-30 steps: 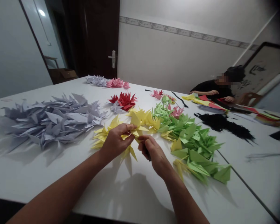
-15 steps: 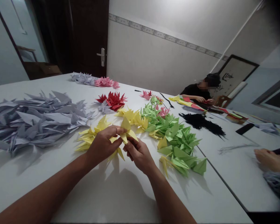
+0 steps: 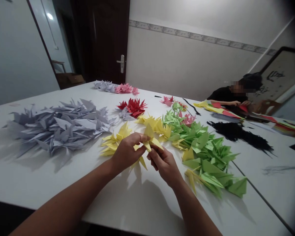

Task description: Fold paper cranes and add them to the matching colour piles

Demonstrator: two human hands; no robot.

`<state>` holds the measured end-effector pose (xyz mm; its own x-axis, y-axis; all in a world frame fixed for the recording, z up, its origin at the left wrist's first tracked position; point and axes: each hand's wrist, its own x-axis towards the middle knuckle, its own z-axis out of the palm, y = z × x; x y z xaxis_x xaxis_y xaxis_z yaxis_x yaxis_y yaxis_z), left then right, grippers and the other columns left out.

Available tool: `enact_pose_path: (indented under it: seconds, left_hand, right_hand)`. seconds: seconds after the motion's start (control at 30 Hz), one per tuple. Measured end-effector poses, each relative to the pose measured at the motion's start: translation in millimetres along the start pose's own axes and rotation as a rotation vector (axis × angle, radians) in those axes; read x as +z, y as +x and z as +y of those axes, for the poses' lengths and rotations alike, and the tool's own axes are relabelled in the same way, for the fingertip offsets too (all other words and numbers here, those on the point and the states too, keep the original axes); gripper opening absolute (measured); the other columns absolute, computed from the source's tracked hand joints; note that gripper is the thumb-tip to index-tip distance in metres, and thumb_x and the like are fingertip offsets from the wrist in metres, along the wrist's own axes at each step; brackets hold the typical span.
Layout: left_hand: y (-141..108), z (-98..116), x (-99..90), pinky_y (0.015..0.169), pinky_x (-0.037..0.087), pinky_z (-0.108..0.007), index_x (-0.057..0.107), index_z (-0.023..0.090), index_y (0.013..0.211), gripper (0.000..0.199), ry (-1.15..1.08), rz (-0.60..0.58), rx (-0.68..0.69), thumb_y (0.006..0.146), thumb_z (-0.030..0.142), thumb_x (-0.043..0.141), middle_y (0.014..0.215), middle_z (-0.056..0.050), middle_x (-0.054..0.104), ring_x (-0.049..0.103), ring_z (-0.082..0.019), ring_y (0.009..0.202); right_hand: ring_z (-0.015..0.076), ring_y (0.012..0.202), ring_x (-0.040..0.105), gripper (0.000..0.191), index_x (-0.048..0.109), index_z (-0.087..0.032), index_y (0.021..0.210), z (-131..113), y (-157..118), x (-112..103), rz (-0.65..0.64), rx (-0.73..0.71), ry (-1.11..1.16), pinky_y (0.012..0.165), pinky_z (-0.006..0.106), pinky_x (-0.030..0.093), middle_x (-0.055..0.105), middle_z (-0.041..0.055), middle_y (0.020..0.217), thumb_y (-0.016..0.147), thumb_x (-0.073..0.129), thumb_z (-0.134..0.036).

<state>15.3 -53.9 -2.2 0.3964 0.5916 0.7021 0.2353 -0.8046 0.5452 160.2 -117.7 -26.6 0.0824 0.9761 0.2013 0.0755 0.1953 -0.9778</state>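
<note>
Between my two hands is a yellow folded paper crane [image 3: 149, 131], its pointed parts sticking up and out. My left hand [image 3: 129, 147] pinches its left side with thumb and forefinger. From the right, my right hand [image 3: 163, 160] grips it low down, its fingers curled and partly hidden under the paper. Just behind my left hand lies a pile of yellow paper cranes [image 3: 110, 144]; further yellow ones [image 3: 159, 126] lie beyond the held crane. Right of my right hand spreads a heap of green paper cranes [image 3: 199, 144].
A large heap of pale grey-violet cranes [image 3: 64, 127] covers the table's left side. Red cranes [image 3: 134, 107] and pink cranes [image 3: 125, 88] lie farther back. Black strings [image 3: 238, 132] lie at right, near a person [image 3: 232, 95] handling red paper. A seam [image 3: 260, 193] crosses the white table.
The view has turned left, so everything sits farther right in it. The other hand at the right edge is out of sight. Both hands keep hold of the yellow crane in nearly the same pose.
</note>
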Motion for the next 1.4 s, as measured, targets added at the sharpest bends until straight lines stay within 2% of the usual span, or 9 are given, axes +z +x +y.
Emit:
enact_pose_path:
  seconds: [0.3,0.6,1.03,1.1,1.23,1.33,1.4]
  left_hand:
    - [-0.7,-0.6,-0.2,0.075,0.053,-0.029,0.063,0.017,0.091,0.024,-0.01,0.007,0.005,0.071,0.007,0.054,0.089,-0.005,0.068,0.064,-0.015,0.082]
    - [-1.3,1.1,2.0,0.077,0.054,-0.03,0.064,0.018,0.088,0.023,-0.037,-0.018,0.029,0.071,0.006,0.053,0.09,-0.005,0.068,0.065,-0.016,0.084]
    - [-1.3,1.1,1.4,0.077,0.053,-0.029,0.065,0.017,0.087,0.024,-0.086,-0.02,0.032,0.07,0.006,0.054,0.091,-0.006,0.069,0.064,-0.015,0.085]
    - [-0.2,1.0,1.1,0.078,0.053,-0.03,0.066,0.016,0.089,0.021,-0.16,0.004,-0.066,0.071,0.01,0.057,0.092,-0.006,0.069,0.064,-0.016,0.085]
    - [7.3,1.4,-2.8,0.069,0.053,-0.026,0.065,0.014,0.089,0.021,-0.572,0.103,-0.451,0.072,0.026,0.066,0.087,-0.006,0.07,0.065,-0.014,0.075]
    - [13.5,4.1,-8.3,0.065,0.052,-0.022,0.063,0.014,0.086,0.02,-0.931,0.119,-0.743,0.073,0.029,0.067,0.081,-0.004,0.07,0.066,-0.012,0.068]
    - [15.0,6.5,-10.5,0.065,0.052,-0.021,0.063,0.014,0.086,0.014,-1.093,0.078,-0.86,0.074,0.022,0.065,0.083,-0.005,0.07,0.067,-0.012,0.069]
  right_hand:
    - [0.0043,0.042,0.036,0.035,0.051,-0.017,0.076,-15.1,-2.0,1.1,-0.011,0.087,0.111,0.038,0.018,0.025,0.051,-0.0039,0.06,0.08,0.057,-0.051]
    - [0.0048,0.039,0.032,0.042,0.051,-0.017,0.067,-16.1,-2.4,1.2,0.007,0.117,0.062,0.036,0.019,0.023,0.044,-0.0059,0.049,0.075,0.058,-0.058]
    - [0.005,0.039,0.029,0.044,0.053,-0.016,0.057,-18.7,-1.3,-0.3,0.026,0.104,0.031,0.037,0.02,0.02,0.039,-0.006,0.044,0.073,0.06,-0.057]
    - [0.0047,0.04,0.031,0.04,0.057,-0.015,0.064,-18.7,-1.7,-1.6,0.022,0.086,0.09,0.037,0.02,0.02,0.042,-0.0053,0.048,0.074,0.062,-0.053]
    - [0.0052,0.043,0.035,0.036,0.063,-0.016,0.093,-19.1,-2.8,-7.3,0.052,0.009,0.28,0.037,0.019,0.021,0.049,-0.0035,0.06,0.075,0.065,-0.047]
    - [0.0053,0.045,0.037,0.033,0.064,-0.016,0.095,-19.8,-2.7,-10.0,0.096,-0.009,0.337,0.037,0.019,0.022,0.05,-0.0031,0.061,0.077,0.064,-0.044]
    - [0.0047,0.044,0.036,0.031,0.064,-0.016,0.093,-19.8,-2.2,-8.9,0.105,0.008,0.299,0.037,0.018,0.023,0.05,-0.0034,0.061,0.077,0.064,-0.043]
